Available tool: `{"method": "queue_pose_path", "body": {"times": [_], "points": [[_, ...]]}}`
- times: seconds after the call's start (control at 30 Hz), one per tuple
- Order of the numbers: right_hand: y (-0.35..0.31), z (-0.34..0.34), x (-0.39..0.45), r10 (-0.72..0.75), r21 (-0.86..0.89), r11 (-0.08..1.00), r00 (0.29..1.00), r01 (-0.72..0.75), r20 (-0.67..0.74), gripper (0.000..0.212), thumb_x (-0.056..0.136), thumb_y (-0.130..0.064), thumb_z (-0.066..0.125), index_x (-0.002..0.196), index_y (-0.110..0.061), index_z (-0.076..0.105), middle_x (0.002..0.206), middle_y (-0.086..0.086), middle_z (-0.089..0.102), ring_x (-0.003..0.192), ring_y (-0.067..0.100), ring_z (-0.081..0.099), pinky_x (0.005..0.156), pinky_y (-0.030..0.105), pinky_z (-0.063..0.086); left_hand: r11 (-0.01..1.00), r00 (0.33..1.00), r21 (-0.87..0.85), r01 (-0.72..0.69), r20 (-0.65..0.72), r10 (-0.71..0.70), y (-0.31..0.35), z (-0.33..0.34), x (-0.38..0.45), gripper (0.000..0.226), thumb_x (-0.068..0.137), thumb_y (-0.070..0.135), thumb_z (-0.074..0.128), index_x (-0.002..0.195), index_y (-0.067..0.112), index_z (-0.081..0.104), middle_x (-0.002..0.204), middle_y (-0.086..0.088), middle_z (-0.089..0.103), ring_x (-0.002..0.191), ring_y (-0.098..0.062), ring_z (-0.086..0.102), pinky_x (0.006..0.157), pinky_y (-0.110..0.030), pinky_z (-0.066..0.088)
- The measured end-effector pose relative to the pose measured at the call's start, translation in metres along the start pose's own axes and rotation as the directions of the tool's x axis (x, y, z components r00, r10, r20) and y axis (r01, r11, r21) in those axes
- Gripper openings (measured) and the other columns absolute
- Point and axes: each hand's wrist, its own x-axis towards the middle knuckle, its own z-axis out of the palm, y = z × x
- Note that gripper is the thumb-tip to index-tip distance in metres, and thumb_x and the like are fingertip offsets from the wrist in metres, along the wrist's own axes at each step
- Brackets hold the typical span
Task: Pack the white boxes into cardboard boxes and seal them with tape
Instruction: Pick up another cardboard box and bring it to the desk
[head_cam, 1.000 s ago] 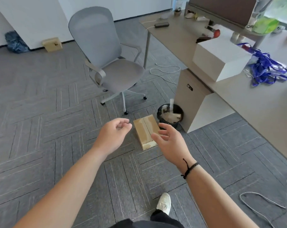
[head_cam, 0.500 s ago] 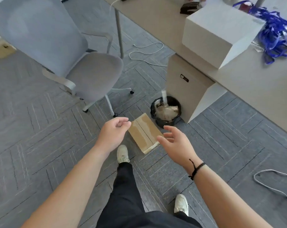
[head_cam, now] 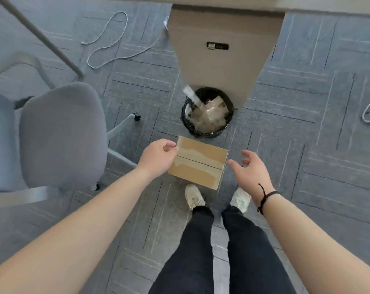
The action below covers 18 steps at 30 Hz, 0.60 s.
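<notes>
Carpet bears cardboard box (head_cam: 198, 164) between both hands.

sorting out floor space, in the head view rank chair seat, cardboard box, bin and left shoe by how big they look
1. chair seat, though it sits nearer the camera
2. cardboard box
3. bin, close to the box, so unsure
4. left shoe

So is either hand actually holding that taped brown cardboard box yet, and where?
Neither grips it. The left hand overlaps the taped brown cardboard box at its left edge, contact unclear; the right hand is open beside it.
</notes>
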Motion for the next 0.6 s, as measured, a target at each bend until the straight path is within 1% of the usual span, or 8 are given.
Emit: {"method": "queue_pose_path", "body": {"times": [0.1, 0.27, 0.4, 0.47, 0.5, 0.53, 0.57, 0.6], "points": [[0.026, 0.032, 0.045, 0.081, 0.045, 0.996, 0.996, -0.08, -0.025, 0.069, 0.094, -0.041, 0.067, 0.152, -0.022, 0.037, 0.15, 0.007, 0.049, 0.132, 0.026, 0.052, 0.109, 0.047, 0.045, 0.997, 0.995, 0.07, 0.017, 0.096, -0.023, -0.034, 0.037, 0.054, 0.038, 0.101, 0.037, 0.052, 0.135, 0.022, 0.058, 0.136, 0.004, 0.059, 0.124, -0.014, 0.053, 0.096, -0.028, 0.039], [0.091, 0.09, 0.136, 0.187, 0.074, 0.98, 0.982, -0.186, -0.012, 0.075, 0.093, -0.04, 0.069, 0.155, -0.021, 0.031, 0.154, 0.01, 0.044, 0.132, 0.029, 0.053, 0.107, 0.047, 0.048, 0.989, 0.985, 0.073, 0.13, 0.102, -0.137, -0.1, 0.114, 0.148, 0.05, 0.1, 0.035, 0.054, 0.146, 0.017, 0.048, 0.148, -0.001, 0.05, 0.134, -0.021, 0.049, 0.103, -0.032, 0.038], [0.145, 0.135, 0.192, 0.288, 0.107, 0.951, 0.957, -0.29, 0.031, 0.077, 0.092, -0.04, 0.07, 0.155, -0.021, 0.031, 0.153, 0.008, 0.046, 0.13, 0.028, 0.053, 0.099, 0.039, 0.046, 0.978, 0.976, 0.099, 0.183, 0.103, -0.193, -0.149, 0.161, 0.215, 0.057, 0.098, 0.039, 0.055, 0.149, 0.015, 0.044, 0.152, -0.003, 0.045, 0.118, -0.023, 0.056, 0.083, -0.026, 0.041], [0.169, 0.154, 0.219, 0.332, 0.105, 0.936, 0.942, -0.335, 0.042, 0.076, 0.091, -0.04, 0.07, 0.155, -0.024, 0.032, 0.15, 0.005, 0.049, 0.122, 0.025, 0.056, 0.093, 0.038, 0.046, 0.972, 0.97, 0.098, 0.211, 0.101, -0.221, -0.171, 0.18, 0.247, 0.057, 0.098, 0.036, 0.055, 0.149, 0.014, 0.043, 0.146, 0.002, 0.046, 0.118, -0.023, 0.054, 0.084, -0.028, 0.038], [0.18, 0.162, 0.231, 0.349, 0.11, 0.93, 0.936, -0.351, 0.045, 0.075, 0.092, -0.039, 0.07, 0.155, -0.024, 0.032, 0.147, 0.005, 0.051, 0.115, 0.024, 0.057, 0.089, 0.037, 0.044, 0.968, 0.964, 0.093, 0.234, 0.106, -0.243, -0.18, 0.188, 0.261, 0.051, 0.098, 0.034, 0.055, 0.145, 0.015, 0.047, 0.138, 0.004, 0.05, 0.116, -0.023, 0.054, 0.083, -0.029, 0.038], [0.191, 0.168, 0.245, 0.36, 0.113, 0.925, 0.932, -0.363, 0.045, 0.074, 0.093, -0.037, 0.069, 0.156, -0.024, 0.032, 0.141, 0.004, 0.054, 0.107, 0.022, 0.057, 0.086, 0.036, 0.043, 0.966, 0.962, 0.085, 0.244, 0.101, -0.252, -0.188, 0.196, 0.275, 0.039, 0.098, 0.032, 0.055, 0.134, 0.017, 0.056, 0.131, 0.002, 0.058, 0.112, -0.024, 0.056, 0.08, -0.03, 0.039], [0.2, 0.174, 0.259, 0.373, 0.113, 0.92, 0.927, -0.376, 0.044, 0.074, 0.093, -0.036, 0.069, 0.156, -0.023, 0.032, 0.133, 0.004, 0.058, 0.1, 0.02, 0.057, 0.085, 0.035, 0.042, 0.963, 0.96, 0.09, 0.256, 0.096, -0.264, -0.197, 0.203, 0.29, 0.022, 0.096, 0.03, 0.056, 0.114, 0.02, 0.064, 0.116, 0.002, 0.065, 0.105, -0.025, 0.059, 0.076, -0.031, 0.041], [0.208, 0.179, 0.273, 0.392, 0.115, 0.912, 0.919, -0.395, 0.045, 0.073, 0.094, -0.035, 0.069, 0.155, -0.023, 0.032, 0.128, 0.004, 0.06, 0.098, 0.02, 0.058, 0.084, 0.035, 0.043, 0.962, 0.959, 0.073, 0.262, 0.091, -0.268, -0.203, 0.207, 0.301, 0.011, 0.095, 0.028, 0.056, 0.094, 0.022, 0.066, 0.099, 0.002, 0.067, 0.098, -0.026, 0.061, 0.071, -0.032, 0.042]]}}
